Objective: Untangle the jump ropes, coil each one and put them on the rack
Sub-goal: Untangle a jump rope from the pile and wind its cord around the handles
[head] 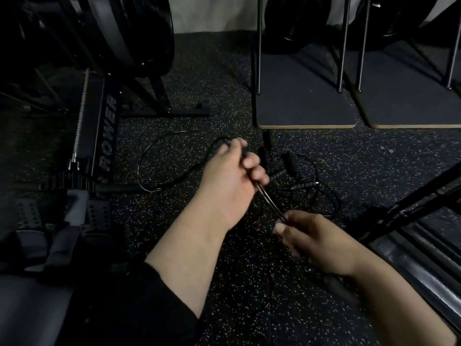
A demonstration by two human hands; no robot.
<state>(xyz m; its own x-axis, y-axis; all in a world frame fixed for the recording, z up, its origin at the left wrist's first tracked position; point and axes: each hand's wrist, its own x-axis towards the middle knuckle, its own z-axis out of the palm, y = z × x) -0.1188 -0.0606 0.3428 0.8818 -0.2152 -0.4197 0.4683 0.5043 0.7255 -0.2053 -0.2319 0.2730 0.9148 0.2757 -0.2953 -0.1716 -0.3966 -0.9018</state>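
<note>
Ropes (301,186) tangled on speckled rubber floor (199,71); left hand (229,181) and right hand (306,236) fingers pinch cord.

Thin black jump ropes (309,196) tangled on speckled floor, ribbed handles (289,162) among loops, one strand pulled taut

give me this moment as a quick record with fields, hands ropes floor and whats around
left hand: left hand grips a ribbed black handle and rope
right hand: right hand pinches the thin cable stretched between both hands
ropes: tangled jump ropes lie on the floor, one loop spread to the left
loose handles: at least two more handles lie in the tangle
floor: speckled rubber floor
surroundings: rowing machine at left, flat boards with metal legs behind
progress: ropes not yet untangled or coiled
</note>
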